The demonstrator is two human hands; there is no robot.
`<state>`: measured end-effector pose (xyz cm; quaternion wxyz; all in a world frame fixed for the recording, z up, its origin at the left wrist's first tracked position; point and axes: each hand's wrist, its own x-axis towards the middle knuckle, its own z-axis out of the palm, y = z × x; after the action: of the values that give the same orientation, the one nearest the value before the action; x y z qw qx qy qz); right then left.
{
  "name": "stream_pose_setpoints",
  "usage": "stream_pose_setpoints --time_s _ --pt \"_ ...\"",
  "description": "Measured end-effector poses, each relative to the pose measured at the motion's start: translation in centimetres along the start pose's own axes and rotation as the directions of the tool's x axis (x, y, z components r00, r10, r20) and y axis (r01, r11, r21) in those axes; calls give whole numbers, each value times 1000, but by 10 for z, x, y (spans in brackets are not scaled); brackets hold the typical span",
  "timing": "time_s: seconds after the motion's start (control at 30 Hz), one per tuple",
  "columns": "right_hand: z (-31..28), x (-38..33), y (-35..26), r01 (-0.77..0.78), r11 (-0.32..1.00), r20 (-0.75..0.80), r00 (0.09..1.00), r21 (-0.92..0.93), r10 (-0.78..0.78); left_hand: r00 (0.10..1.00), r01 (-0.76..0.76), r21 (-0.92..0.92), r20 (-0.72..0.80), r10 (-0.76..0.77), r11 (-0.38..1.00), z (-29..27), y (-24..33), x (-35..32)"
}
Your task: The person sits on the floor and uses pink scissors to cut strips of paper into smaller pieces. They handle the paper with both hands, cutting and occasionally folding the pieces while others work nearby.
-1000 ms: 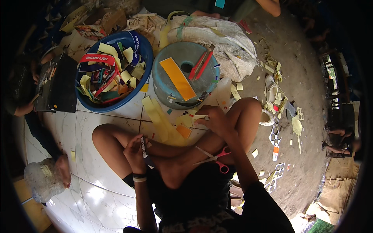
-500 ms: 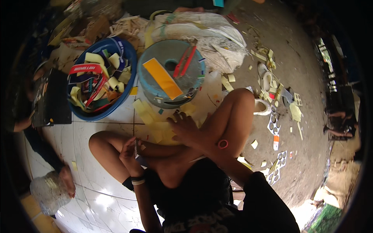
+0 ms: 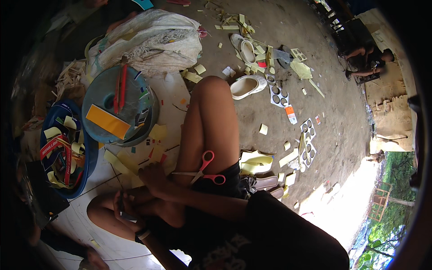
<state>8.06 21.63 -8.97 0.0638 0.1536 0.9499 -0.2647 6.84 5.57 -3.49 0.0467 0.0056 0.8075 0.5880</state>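
Observation:
My left hand [image 3: 123,206] is closed in front of my folded left leg, and a small grey, flat-looking piece [image 3: 128,217] shows at its palm. What that piece is, I cannot make out. Over the edge of the yellow paper scraps [image 3: 118,162] is my right hand [image 3: 153,179], its fingers loosely bent and apart, with nothing visible in them. Scissors with red-pink handles [image 3: 208,168] lie with their blades apart on my right thigh, beside my right forearm.
A round blue-grey drum [image 3: 96,96] bears an orange-yellow strip [image 3: 108,121] and a red-handled tool [image 3: 119,90]. Left of it stands a blue basin [image 3: 92,157] of coloured strips. Behind lies a white sack [image 3: 148,42]. White shoes [image 3: 247,86] and paper scraps litter the ground at right.
My view has turned to the right, so the drum and basin sit further left. The scissors on my thigh now show whole. My right hand's fingers are less spread than before.

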Motion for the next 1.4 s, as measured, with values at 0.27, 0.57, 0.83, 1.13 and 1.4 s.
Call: stream_pose_setpoints --time_s 0.27,0.57,0.83,1.13,1.4 --pt "-55 6 -2 159 982 -315 941 100 -120 960 279 -632 167 -225 723 2 -24 2" --pt "-84 -9 30 391 787 70 876 477 -477 994 79 -236 -49 -93 969 0 -13 3" --pt "-115 9 12 320 835 89 913 448 -397 987 96 -409 -81 -141 908 2 -15 6" --pt "-106 40 40 91 965 -149 987 247 -55 985 64 -431 -117 -127 900 7 -18 4" --pt "-97 55 44 -94 737 120 993 670 17 993 57 -545 -53 -103 836 6 -13 8"
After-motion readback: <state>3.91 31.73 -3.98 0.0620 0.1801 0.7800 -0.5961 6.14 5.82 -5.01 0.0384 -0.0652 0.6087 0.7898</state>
